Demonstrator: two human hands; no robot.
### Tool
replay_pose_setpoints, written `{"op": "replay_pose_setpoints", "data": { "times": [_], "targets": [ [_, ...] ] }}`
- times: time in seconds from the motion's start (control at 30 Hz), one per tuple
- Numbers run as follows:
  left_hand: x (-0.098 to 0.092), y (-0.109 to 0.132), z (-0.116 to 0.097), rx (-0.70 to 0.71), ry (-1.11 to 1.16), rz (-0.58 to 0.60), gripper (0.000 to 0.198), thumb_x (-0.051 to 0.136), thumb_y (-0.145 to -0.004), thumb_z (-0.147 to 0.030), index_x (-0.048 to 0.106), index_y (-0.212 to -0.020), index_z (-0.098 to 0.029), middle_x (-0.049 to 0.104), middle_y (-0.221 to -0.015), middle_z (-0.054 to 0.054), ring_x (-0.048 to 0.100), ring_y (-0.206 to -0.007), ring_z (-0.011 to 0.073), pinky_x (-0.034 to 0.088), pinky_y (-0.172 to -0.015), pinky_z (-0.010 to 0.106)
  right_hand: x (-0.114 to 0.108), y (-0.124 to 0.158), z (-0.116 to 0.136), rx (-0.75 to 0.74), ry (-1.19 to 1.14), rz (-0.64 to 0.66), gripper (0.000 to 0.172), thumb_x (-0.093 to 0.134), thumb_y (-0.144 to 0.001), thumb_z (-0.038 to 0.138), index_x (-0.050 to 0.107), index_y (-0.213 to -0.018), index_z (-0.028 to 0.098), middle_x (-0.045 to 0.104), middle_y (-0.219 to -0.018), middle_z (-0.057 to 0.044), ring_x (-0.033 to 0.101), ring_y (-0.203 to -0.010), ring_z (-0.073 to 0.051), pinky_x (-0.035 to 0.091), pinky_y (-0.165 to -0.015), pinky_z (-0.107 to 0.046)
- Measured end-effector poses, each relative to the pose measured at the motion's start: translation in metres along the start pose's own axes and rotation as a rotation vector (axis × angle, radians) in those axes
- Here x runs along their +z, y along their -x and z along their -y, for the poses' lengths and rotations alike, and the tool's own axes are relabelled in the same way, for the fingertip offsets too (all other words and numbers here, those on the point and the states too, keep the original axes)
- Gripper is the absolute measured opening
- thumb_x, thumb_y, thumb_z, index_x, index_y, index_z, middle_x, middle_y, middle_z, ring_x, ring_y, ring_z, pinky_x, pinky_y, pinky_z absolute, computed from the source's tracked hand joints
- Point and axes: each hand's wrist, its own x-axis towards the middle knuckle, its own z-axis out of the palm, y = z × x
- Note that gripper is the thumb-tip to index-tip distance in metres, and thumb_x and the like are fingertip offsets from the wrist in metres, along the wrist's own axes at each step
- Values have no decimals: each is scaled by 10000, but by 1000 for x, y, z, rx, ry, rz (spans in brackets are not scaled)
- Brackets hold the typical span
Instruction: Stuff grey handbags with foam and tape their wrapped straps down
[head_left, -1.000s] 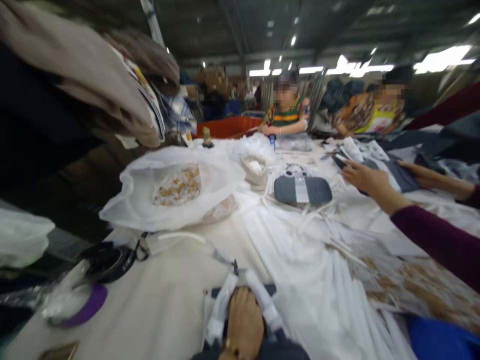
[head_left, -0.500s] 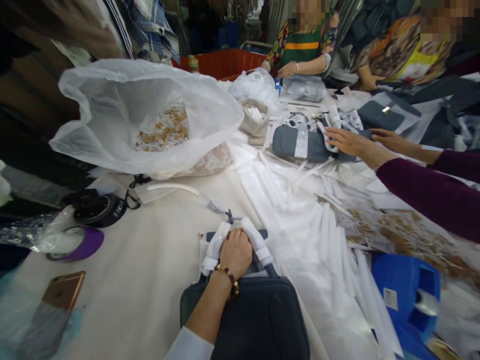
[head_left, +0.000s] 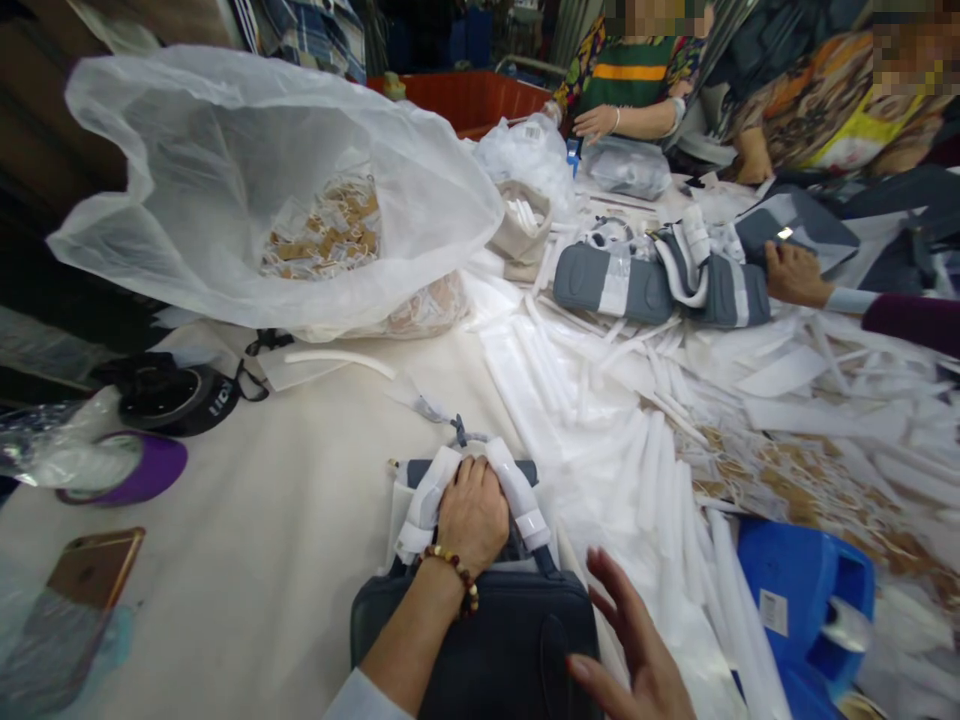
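A dark blue-grey handbag (head_left: 480, 640) lies on the cloth-covered table in front of me, its handle pointing away. White foam wrap (head_left: 431, 495) covers both sides of the handle. My left hand (head_left: 472, 512), with a bead bracelet at the wrist, rests between the wrapped sides. Its fingers curl over the handle's far end, and the fingertips are partly hidden. My right hand (head_left: 637, 650) is at the bag's right side, fingers spread, with nothing in it. A small dark strap piece (head_left: 459, 432) sticks out beyond the handle.
A big translucent sack (head_left: 420, 230) with tagged strings stands at back left. A phone (head_left: 82, 610), purple tape roll (head_left: 150, 467) and black strap roll (head_left: 187, 400) lie left. Foam strips (head_left: 660, 480) and a blue tape dispenser (head_left: 795, 600) are right. A co-worker's hand (head_left: 799, 275) touches another bag.
My right hand has come into view beside the bag, fingers spread. My left hand stays at the handle. The co-worker's hands have moved off the wrapped bags, one now farther right. The view has shifted slightly.
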Motion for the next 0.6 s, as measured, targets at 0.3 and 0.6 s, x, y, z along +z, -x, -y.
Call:
{"op": "replay_pose_setpoints", "data": {
  "times": [0.3,0.6],
  "targets": [
    [3,3,-1,-20,9,-6,434,395,-785,-101,516,-1194,-19,558,-1236,193,448,-1221,323,398,-996,476,20,-47,21,59,150,187,615,756,-539,444,576,-1085,227,616,-1032,-40,578,-974,-273,465,-872,-363],
    [-23,45,3,185,52,-81,401,394,-846,-81,474,-1240,-67,531,-1285,155,408,-1268,255,381,-1051,396,17,-44,0,172,211,175,617,753,-537,456,595,-1090,233,678,-978,-30,604,-962,-288,471,-857,-361]
  ]
}}
